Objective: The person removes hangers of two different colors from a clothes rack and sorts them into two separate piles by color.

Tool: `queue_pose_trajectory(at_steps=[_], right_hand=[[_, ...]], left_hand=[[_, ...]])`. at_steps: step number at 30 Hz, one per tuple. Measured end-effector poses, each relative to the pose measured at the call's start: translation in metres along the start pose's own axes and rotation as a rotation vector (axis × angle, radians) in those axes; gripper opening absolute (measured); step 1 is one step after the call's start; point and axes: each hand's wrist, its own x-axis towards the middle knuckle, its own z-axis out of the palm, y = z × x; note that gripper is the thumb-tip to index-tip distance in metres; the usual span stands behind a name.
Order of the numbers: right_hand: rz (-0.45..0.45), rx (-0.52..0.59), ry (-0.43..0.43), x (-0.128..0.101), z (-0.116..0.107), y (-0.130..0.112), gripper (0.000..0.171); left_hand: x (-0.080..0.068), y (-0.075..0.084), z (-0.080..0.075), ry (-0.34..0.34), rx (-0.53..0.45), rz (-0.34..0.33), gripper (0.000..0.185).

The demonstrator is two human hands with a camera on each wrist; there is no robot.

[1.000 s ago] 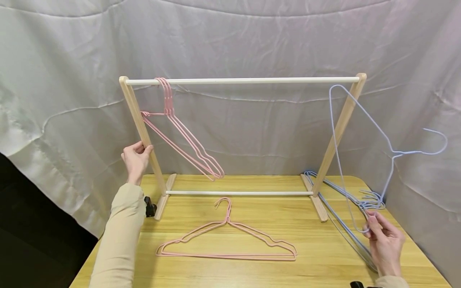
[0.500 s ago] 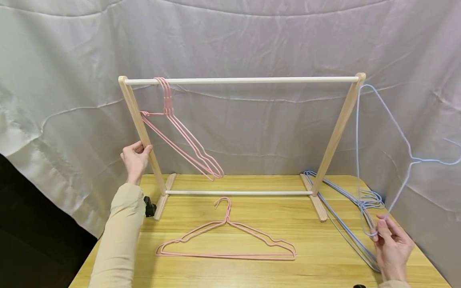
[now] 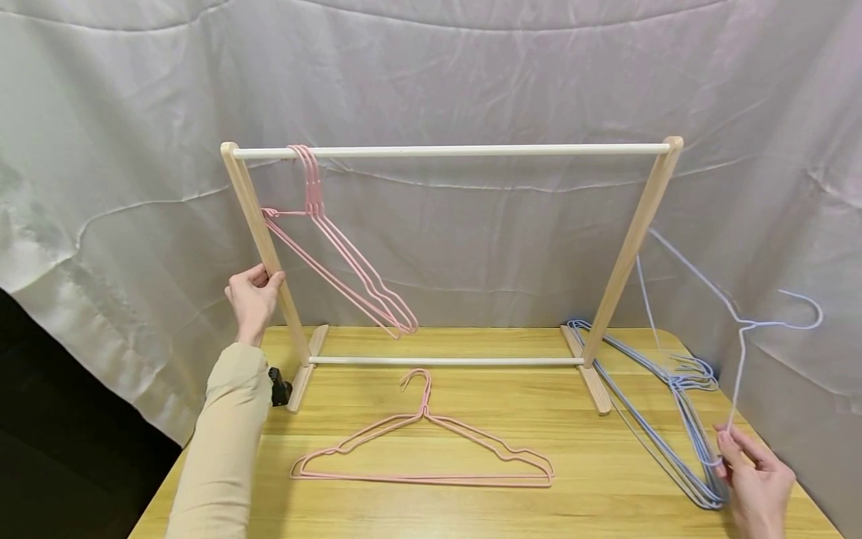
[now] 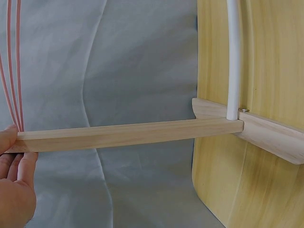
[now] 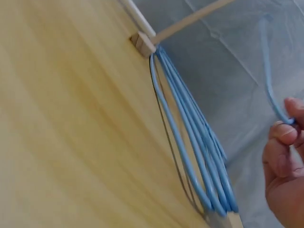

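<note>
Smooth wooden rack (matt)

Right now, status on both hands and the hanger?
Left hand grips rack's left post. Right hand pinches blue hanger, lifted beside rack's right post. Blue hanger pile lies beneath it.

A wrinkled pale grey cloth backdrop fills the whole upper part of the head view and runs down behind the table on both sides, its folds catching soft, even light (no hard shadows anywhere). A light wooden table with a yellowish grain takes up the lower middle of the frame, its rear corners rounded. At the lower left of the frame, beyond the edge of the cloth, lies a dark unlit area
</note>
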Motion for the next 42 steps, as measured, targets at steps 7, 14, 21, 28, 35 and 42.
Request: queue_pose_trajectory(at_steps=[7, 14, 21, 28, 35, 42], right_hand=[[0.135, -0.319, -0.114, 0.003, -0.021, -0.001, 0.033], [0.218, -0.468, -0.141, 0.005, -0.027, 0.001, 0.033], [0.277, -0.651, -0.133, 0.006, -0.026, -0.004, 0.037], [0.272, -0.85, -0.093, 0.009, -0.028, -0.007, 0.039], [0.203, -1.054, -0.044, 0.015, -0.028, -0.007, 0.029], [0.057, -1.312, -0.033, 0.017, -0.031, -0.008, 0.023]], left_hand=[[-0.001, 0.001, 0.0, 0.002, 0.016, -0.003, 0.028], [-0.001, 0.001, 0.0, -0.003, 0.023, -0.011, 0.028], [-0.001, 0.001, 0.001, -0.001, 0.024, -0.011, 0.028], [0.0, 0.002, 0.001, 0.009, 0.004, -0.008, 0.027], [0.0, 0.002, 0.001, 0.019, 0.01, -0.005, 0.026], [-0.001, 0.002, 0.001, 0.01, 0.007, 0.006, 0.027]])
